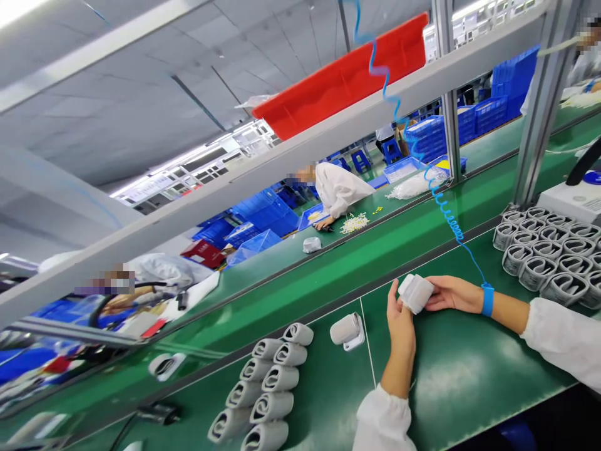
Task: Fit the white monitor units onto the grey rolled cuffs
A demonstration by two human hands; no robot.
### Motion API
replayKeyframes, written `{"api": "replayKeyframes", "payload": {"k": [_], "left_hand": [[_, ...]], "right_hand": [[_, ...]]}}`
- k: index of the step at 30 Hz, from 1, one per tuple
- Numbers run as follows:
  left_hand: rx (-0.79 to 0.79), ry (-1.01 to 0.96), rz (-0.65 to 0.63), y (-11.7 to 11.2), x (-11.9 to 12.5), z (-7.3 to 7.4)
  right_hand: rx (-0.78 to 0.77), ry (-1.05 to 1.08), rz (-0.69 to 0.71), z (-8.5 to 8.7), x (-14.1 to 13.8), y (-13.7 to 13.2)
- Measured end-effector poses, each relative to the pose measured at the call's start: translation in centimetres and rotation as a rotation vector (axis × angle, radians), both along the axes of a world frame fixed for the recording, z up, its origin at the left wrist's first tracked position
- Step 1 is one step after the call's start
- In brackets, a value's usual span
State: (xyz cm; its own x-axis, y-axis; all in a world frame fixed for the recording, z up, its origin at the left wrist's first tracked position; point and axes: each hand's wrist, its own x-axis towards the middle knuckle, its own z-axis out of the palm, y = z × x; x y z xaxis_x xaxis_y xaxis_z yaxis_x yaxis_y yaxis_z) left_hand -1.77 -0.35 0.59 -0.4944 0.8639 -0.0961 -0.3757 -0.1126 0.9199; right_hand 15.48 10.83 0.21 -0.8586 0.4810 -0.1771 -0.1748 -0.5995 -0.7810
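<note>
Both hands hold a white wrist blood pressure monitor [416,293] with a rolled cuff above the green worktop. My left hand [400,321] grips it from below and the left, thumb and fingers around its side. From the right, my right hand [451,293] closes its fingers on the near edge; some fingertips are hidden behind the monitor. A blue wrist strap [488,300] circles my right wrist. Left of my hands, a similar monitor [346,330] lies on the worktop. Farther left stand two rows of rolled grey cuffs [280,378].
Many rolled grey cuffs [570,247] crowd the right side beside a metal post [539,119]. A blue coiled cord [444,210] hangs down to the strap. Beyond runs a green conveyor belt [328,266] carrying a monitor [166,365]. A co-worker [345,186] sits across it.
</note>
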Motion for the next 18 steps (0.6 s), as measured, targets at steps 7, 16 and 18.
{"api": "replayKeyframes", "payload": {"k": [7, 16, 18], "left_hand": [[-0.022, 0.146, 0.069, 4.0, 2.4, 2.7], [0.416, 0.511, -0.081, -0.6, 4.2, 15.4], [0.645, 0.499, -0.080, -3.9, 3.6, 17.5]], "right_hand": [[-0.164, 0.238, -0.163, -0.2, 0.3, 0.8], [0.022, 0.132, -0.402, -0.6, 2.2, 4.0], [0.039, 0.075, -0.412, -0.7, 2.1, 4.1]]}}
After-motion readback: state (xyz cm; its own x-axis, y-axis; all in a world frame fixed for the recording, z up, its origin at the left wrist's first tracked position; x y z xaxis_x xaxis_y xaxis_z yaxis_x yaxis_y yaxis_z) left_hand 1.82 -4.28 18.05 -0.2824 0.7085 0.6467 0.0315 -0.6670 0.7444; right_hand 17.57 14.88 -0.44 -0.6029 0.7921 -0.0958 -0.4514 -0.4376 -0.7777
